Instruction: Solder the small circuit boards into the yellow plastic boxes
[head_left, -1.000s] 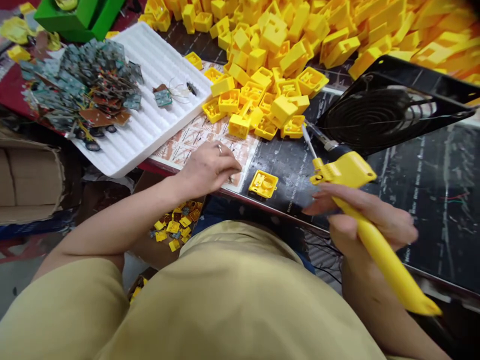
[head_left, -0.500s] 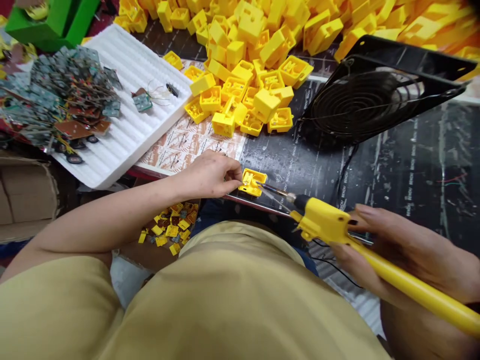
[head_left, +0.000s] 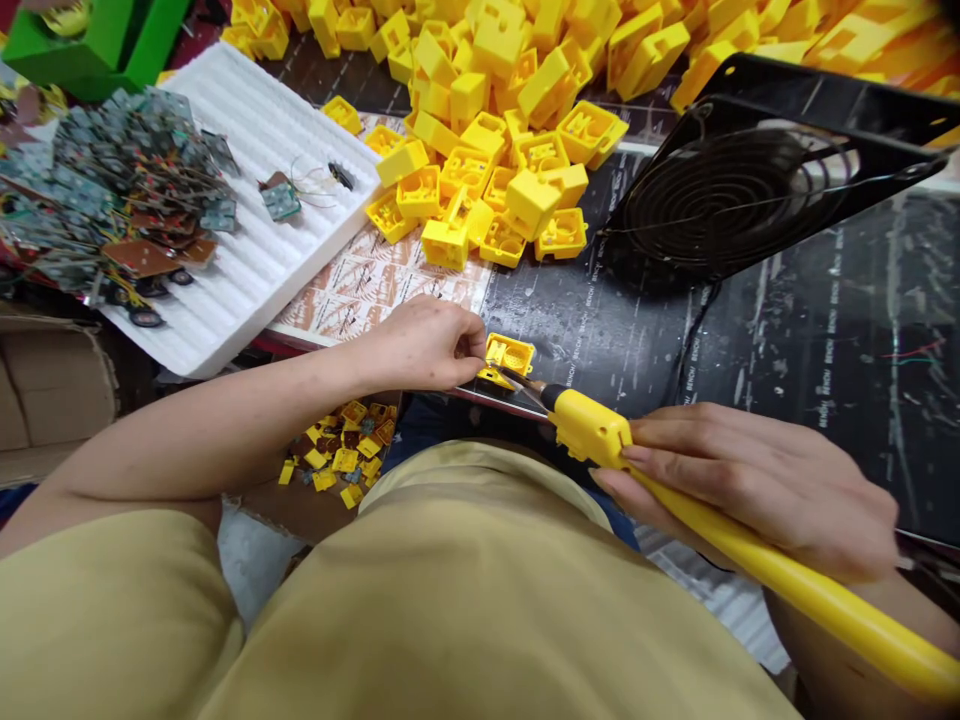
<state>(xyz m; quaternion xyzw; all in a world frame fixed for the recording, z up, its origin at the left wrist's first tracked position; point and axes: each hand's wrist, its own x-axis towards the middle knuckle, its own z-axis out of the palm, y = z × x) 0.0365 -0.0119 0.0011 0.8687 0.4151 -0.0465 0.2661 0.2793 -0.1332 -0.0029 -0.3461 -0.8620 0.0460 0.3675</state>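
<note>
A small open yellow plastic housing point(head_left: 515, 352) lies near the front edge of the dark bench. At its left side is my left hand point(head_left: 429, 345), thumb and fingers pinched together; what they hold there is too small to make out. My right hand point(head_left: 757, 485) is wrapped round a yellow soldering iron point(head_left: 589, 422) with a black collar and a thin metal tip. The tip reaches into the lower left part of the housing, close to my left fingertips. Whether it touches a part inside cannot be seen.
Behind the housing is a heap of yellow housings point(head_left: 469, 170). At left, a white foam tray point(head_left: 259, 270) bears piled circuit boards point(head_left: 142, 170) with wires. A black fan point(head_left: 720, 200) stands at right. Below the bench, a cardboard box point(head_left: 274, 515) holds small yellow pieces.
My right hand has brought the soldering iron left and slightly up, so its tip has shifted from the housing's right part towards my left fingertips. My left hand stays almost still.
</note>
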